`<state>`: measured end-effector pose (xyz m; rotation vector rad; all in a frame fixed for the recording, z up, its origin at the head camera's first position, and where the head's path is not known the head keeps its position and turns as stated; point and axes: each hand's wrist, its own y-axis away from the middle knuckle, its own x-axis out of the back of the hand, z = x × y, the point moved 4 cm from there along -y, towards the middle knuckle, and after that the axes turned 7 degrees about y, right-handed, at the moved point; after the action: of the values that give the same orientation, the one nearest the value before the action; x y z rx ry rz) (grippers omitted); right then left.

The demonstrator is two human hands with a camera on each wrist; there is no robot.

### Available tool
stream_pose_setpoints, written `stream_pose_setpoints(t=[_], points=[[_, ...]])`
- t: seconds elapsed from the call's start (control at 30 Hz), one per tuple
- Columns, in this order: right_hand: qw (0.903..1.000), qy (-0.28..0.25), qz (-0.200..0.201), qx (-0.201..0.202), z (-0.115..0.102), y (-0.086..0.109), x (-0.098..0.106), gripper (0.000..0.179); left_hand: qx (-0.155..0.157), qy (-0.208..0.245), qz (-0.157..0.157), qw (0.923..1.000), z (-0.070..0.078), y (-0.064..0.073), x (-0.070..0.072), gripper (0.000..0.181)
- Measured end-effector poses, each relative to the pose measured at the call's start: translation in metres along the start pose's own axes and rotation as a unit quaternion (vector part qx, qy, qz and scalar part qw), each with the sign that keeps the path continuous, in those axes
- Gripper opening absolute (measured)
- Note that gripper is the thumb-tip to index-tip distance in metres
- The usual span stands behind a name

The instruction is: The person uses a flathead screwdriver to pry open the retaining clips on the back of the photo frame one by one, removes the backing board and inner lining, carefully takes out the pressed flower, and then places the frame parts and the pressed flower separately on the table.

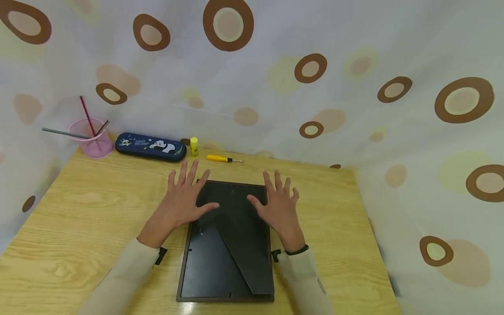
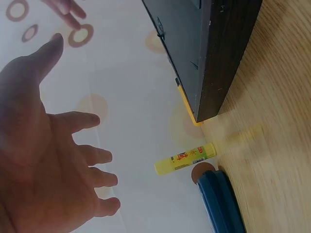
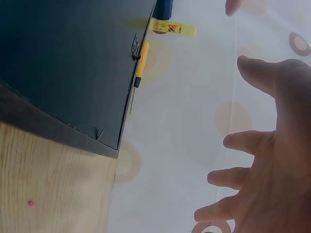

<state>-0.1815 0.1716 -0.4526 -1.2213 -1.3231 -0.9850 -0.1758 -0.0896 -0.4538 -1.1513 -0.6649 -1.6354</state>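
Hovering splayed and apart above a face-down picture frame [image 1: 226, 243] are the left hand [image 1: 179, 203] and right hand [image 1: 278, 208].

Head view looks forward and down; nearer wrist views, facing the backdrop [image 2: 136, 87], share the picture frame [image 2: 214, 53].

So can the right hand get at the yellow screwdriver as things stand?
Probably yes: the right hand holds nothing, and the screwdriver lies uncovered on the table beyond the picture frame, though the left hand is nearer.
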Motion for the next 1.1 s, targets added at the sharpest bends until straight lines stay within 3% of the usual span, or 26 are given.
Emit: stream_pose_setpoints(t=[0.2,0.37,0.47,0.57,0.67,0.73,0.93,1.1], points=[[0.9997,-0.001,-0.025,-0.003,-0.001,0.004,-0.011,0.09,0.014,0.024,-0.014,0.9995,-0.006,0.01,-0.007,0.094],[0.9999,-0.012,-0.003,0.009,-0.002,0.005,-0.011,0.083,0.022,0.047,-0.008,0.9986,-0.011,0.015,-0.01,0.088],[0.9995,-0.013,0.016,0.024,-0.005,0.003,-0.008,0.07,0.014,0.053,0.005,0.9985,-0.013,0.016,-0.01,0.073],[0.9987,-0.022,0.02,0.041,-0.007,-0.001,-0.006,0.053,-0.006,0.066,0.014,0.9977,-0.014,0.016,-0.009,0.045],[0.9969,-0.046,0.016,0.061,-0.008,-0.01,-0.004,0.04,-0.019,0.099,0.019,0.9947,-0.016,0.014,-0.007,0.021],[0.9952,-0.063,0.012,0.074,-0.009,-0.018,-0.002,0.035,-0.016,0.122,0.018,0.9923,-0.018,0.013,-0.006,0.016],[0.9902,-0.101,-0.004,0.096,-0.012,-0.043,0.002,0.029,0.016,0.176,-0.002,0.9842,-0.028,0.015,-0.008,0.017],[0.986,-0.113,-0.021,0.121,-0.019,-0.063,0.006,0.029,0.03,0.195,0.007,0.9803,-0.036,0.019,-0.015,0.016]])
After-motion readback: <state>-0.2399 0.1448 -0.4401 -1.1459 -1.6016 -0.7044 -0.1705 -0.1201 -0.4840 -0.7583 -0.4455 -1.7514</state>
